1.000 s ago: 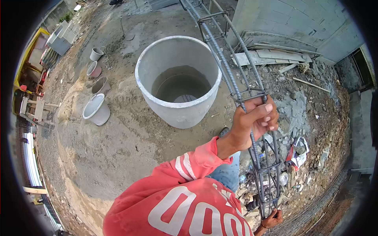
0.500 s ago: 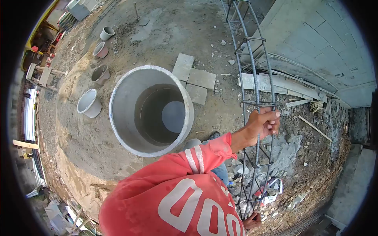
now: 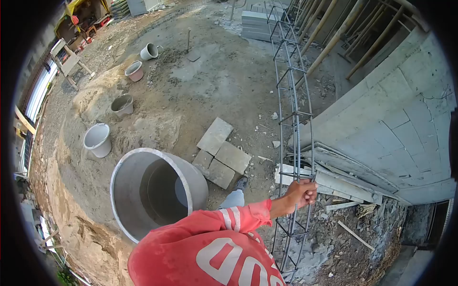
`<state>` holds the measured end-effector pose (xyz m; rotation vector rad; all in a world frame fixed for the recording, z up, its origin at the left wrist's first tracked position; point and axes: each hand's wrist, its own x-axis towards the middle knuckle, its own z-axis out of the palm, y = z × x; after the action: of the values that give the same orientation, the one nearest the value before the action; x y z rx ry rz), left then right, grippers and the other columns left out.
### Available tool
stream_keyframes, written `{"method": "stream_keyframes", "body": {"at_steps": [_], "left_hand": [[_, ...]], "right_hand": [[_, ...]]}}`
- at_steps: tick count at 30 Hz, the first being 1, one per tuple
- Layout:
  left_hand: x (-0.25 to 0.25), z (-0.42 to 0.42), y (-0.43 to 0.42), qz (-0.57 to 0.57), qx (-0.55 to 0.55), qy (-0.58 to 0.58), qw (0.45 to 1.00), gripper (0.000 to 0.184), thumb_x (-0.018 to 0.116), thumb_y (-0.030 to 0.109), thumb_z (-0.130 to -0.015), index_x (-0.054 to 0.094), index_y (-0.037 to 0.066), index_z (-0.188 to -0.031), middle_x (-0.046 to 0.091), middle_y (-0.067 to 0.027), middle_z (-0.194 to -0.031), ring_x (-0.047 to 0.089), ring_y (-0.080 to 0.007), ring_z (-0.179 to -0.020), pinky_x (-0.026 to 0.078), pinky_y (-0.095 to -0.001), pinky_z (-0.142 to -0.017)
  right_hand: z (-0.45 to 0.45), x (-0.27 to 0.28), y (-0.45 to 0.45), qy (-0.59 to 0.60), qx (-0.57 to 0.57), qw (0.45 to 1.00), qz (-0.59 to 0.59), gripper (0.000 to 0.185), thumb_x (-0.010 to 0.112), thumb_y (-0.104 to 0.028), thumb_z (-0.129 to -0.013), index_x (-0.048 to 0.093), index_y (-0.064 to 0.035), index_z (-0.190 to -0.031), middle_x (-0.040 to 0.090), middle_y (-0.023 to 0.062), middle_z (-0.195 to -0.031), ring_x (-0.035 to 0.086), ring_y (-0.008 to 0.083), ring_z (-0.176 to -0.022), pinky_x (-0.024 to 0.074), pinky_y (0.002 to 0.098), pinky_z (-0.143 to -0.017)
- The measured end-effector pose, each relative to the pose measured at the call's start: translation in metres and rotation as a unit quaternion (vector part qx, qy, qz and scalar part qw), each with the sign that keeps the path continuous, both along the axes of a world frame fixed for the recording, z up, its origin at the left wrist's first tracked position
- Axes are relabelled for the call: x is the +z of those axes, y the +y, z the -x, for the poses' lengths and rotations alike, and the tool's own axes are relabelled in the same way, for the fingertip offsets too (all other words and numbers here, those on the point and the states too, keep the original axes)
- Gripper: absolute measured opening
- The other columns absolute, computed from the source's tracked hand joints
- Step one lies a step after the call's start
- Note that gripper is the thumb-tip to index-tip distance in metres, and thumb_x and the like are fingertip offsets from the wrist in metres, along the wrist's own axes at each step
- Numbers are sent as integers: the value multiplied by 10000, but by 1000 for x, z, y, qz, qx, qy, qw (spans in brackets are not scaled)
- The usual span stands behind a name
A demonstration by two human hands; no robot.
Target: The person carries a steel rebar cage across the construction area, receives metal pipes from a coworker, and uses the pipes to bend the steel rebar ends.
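Note:
A long steel rebar cage, made of lengthwise bars tied with square stirrups, runs from the bottom of the head view up to the back. My left hand is closed around one of its bars, close to a stirrup. The red sleeve of my left arm reaches across from the lower left. My right hand is out of the picture. To the left of my arm stands a large round concrete ring with water inside. Grey concrete blocks lie on the ground beyond it, near my foot.
Several buckets stand along the sandy mound at left. A block wall rises at right, with planks at its base. Wooden poles lean at the back, beside stacked light blocks. Rubble covers the lower right.
The view has tilted up and shifted, showing more of the back. The concrete ring now appears lower left. My left hand keeps its hold on the cage; my right hand has left the view.

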<state>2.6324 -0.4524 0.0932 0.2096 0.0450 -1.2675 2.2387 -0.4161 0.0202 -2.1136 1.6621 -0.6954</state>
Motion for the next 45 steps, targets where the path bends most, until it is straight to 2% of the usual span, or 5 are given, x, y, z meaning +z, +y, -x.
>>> {"method": "stream_keyframes", "body": {"at_steps": [6,17,24,32,45], "left_hand": [[2,-124,-88,-24,23,-3,999,239,624,134,-941,444,116,-784,398,34,-691,403,-93,-610,391,-304,-591],[2,-332,-181,-25,83,-80,993,187,611,171,-954,493,116,-820,385,56,-688,396,-66,-599,381,-276,-592],[-39,-498,-246,-55,90,-81,991,162,623,173,-951,513,115,-847,401,59,-697,379,-55,-598,369,-265,-592],[2,-713,-289,-119,113,-71,984,184,659,197,-935,506,117,-868,406,54,-703,387,-61,-606,381,-268,-594],[4,-976,-288,-77,124,-60,987,220,638,199,-951,468,137,-825,393,58,-691,385,-59,-607,378,-267,-596]], "right_hand": [[-122,8,-111,11,55,998,-14,549,644,-320,-956,404,-13,-568,352,60,-502,291,143,-518,232,374,-506],[-336,-18,-236,0,130,990,-47,552,643,-328,-954,406,-12,-569,346,65,-496,290,146,-509,229,377,-500],[-565,-64,-307,-15,157,986,-60,553,643,-333,-953,408,-11,-569,342,68,-492,290,148,-503,227,379,-497],[-824,-22,-401,-26,236,969,-66,555,642,-339,-952,410,-10,-570,338,72,-487,289,150,-496,224,381,-493],[-1095,-17,-413,-22,276,958,-76,558,641,-348,-949,413,-8,-570,331,79,-480,288,154,-485,220,385,-486]]}}
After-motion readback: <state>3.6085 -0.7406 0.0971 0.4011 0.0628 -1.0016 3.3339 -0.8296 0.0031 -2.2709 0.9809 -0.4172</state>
